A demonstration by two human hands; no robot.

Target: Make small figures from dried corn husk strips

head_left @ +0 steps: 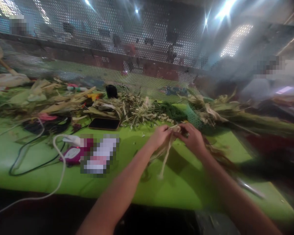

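Note:
My left hand (159, 137) and my right hand (194, 138) meet above the green tabletop (127, 184). Between their fingertips they pinch a small pale piece that looks like dried plant husk. From it a pale cord-like strand (165, 160) hangs down, its loose end low over the table. Thinner pale strands slant off below my left hand. My fingers hide part of the held piece, and blur hides its finer shape. Just behind my hands lies a heap of shredded dry husks (142, 109).
Left of my arms lie a dark phone (104, 123), a magenta power adapter (73, 154) with a white cable (63, 166), and a blurred-out phone-like object (101, 155). A green basket (194, 116) holds dry leaves. A metal tool (250, 188) lies right. Perforated mesh (147, 65) rises behind.

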